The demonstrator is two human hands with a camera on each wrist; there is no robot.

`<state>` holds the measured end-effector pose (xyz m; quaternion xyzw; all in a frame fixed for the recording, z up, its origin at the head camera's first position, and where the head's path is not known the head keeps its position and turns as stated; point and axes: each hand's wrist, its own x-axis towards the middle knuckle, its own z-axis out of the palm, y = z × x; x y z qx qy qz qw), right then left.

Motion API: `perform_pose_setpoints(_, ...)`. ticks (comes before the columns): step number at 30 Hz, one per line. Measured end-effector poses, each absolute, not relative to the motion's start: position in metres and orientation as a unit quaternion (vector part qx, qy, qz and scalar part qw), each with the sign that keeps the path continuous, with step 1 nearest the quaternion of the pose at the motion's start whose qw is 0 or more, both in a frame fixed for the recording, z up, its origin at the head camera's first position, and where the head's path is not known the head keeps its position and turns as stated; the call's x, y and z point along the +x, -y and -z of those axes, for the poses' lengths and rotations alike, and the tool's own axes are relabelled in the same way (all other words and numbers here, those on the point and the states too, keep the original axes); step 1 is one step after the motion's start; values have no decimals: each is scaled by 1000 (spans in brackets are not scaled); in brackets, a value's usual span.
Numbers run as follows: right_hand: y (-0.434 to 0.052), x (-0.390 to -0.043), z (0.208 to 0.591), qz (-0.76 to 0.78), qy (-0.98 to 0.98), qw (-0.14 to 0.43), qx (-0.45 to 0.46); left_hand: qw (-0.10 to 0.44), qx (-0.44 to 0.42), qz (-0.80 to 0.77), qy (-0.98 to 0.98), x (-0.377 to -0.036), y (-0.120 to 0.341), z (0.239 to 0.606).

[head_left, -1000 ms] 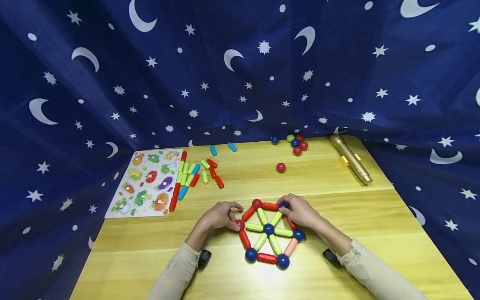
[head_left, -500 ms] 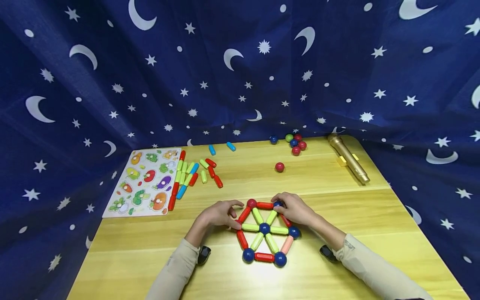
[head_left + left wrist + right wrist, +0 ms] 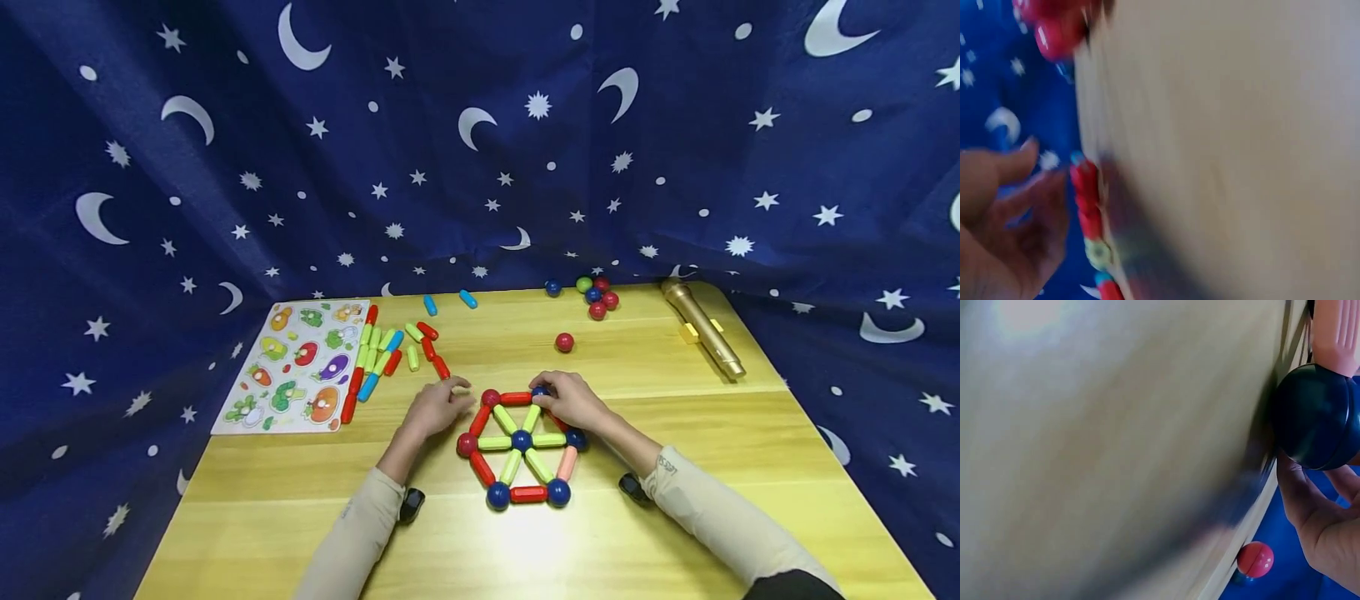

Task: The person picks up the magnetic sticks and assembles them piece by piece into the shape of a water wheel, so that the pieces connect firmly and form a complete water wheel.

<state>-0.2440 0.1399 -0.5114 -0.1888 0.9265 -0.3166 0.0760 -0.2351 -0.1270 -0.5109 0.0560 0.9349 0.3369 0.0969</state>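
1. A hexagonal wheel of magnetic rods and balls (image 3: 520, 443) lies flat on the yellow wooden table (image 3: 675, 517), near its middle. Its rim is made of red rods, one pink rod and red and dark blue balls; pale green spokes meet at a dark blue centre ball (image 3: 521, 440).
2. The person's right hand (image 3: 572, 402) rests on the far right corner of the wheel, its fingers curled over the dark blue corner ball (image 3: 539, 391) there. The right wrist view shows fingers beside a dark blue ball (image 3: 1317, 416) and a pink rod (image 3: 1337, 334).
3. The person's left hand (image 3: 435, 410) is just to the left of the wheel, apart from it. Its fingertips pinch a small pale green rod (image 3: 461, 388) above the table.
4. In the blurred left wrist view the left hand's fingers (image 3: 1004, 206) are loosely bent beside a line of red rods (image 3: 1088, 200).
5. A heap of loose green, red and blue rods (image 3: 390, 350) lies at the far left, beside a white vegetable peg-puzzle board (image 3: 300, 367).
6. A single red ball (image 3: 564, 342) lies beyond the wheel, and a cluster of coloured balls (image 3: 596, 293) sits near the far edge.
7. A gold toy microphone (image 3: 701, 327) lies at the far right.
8. A dark blue cloth with white moons and stars (image 3: 480, 142) hangs behind the table.
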Motion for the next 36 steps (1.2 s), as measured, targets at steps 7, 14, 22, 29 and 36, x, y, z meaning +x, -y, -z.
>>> perform_pose_setpoints(7, -145, -249, 507, 320, -929, 72, -172, -12, -42, -261, -964, -294, 134, 510)
perform_pose_setpoints(14, -147, -248, 507, 326, -928, 76, -166, 1, -44, -284, -958, -294, 120, 511)
perform_pose_setpoints(22, -144, -243, 511, 337, -922, 89, -167, -30, 66, -429, -900, -233, 96, 493)
perform_pose_setpoints(29, -144, -244, 509, 334, -923, 84, -171, 71, 189, -490, -848, -189, 71, 504)
perform_pose_setpoints(36, -142, -246, 509, 336, -921, 88, -177, 79, 215, -452, -862, -194, 70, 514)
